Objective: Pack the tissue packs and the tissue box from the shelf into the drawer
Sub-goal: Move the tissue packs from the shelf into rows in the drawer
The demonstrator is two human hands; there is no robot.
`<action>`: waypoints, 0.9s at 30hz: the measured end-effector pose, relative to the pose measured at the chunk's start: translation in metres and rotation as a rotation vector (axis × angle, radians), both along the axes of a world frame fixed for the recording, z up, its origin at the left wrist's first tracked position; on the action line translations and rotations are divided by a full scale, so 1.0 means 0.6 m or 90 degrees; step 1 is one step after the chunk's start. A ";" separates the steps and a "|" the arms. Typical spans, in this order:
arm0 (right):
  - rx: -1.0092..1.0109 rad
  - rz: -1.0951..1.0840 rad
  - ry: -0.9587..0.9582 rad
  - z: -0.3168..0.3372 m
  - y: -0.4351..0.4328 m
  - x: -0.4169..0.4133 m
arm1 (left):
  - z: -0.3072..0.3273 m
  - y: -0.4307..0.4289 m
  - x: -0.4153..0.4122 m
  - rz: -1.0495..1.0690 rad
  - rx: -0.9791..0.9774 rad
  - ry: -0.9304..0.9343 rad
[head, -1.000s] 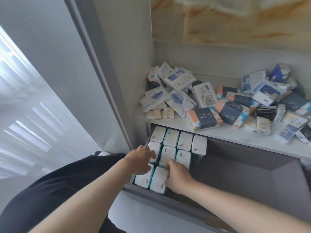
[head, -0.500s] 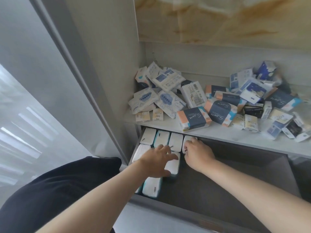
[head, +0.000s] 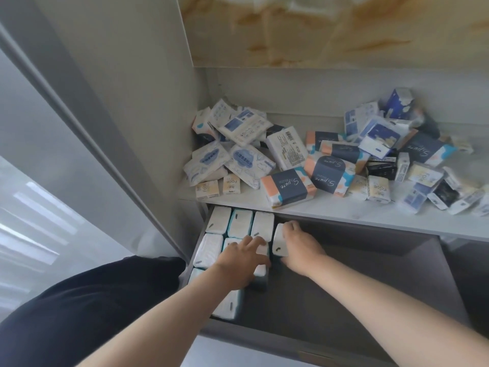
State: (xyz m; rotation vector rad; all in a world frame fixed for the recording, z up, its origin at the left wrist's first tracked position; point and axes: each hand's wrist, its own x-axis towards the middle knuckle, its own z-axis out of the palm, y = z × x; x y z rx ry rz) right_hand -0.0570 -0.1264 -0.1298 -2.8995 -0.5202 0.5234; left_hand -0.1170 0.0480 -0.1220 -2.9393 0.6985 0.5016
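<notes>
head view: both hands work in the drawer. right hand grips the end pack, likely squaring the row; left hand lies flat, open, steadying neighbours. most packs remain on the shelf.

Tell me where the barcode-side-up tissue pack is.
The barcode tissue pack lies on the shelf, left of centre, between the white cloud-print pack and the S.pure packs.
</notes>
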 end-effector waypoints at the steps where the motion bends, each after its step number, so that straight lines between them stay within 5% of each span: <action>1: 0.004 -0.010 0.021 0.002 0.002 0.001 | -0.001 0.000 0.000 0.006 -0.004 -0.001; 9: -0.184 0.092 0.285 0.011 -0.015 -0.053 | 0.004 0.011 0.002 0.101 -0.082 0.050; 15: -0.041 0.082 0.394 0.016 0.006 -0.108 | -0.002 0.018 -0.021 0.111 -0.041 0.064; 21: 0.263 -0.269 0.479 -0.004 0.033 -0.129 | -0.002 0.038 -0.048 0.110 -0.030 0.081; 27: 0.239 -0.291 0.566 -0.008 0.051 -0.130 | 0.005 0.046 -0.056 0.110 -0.035 0.099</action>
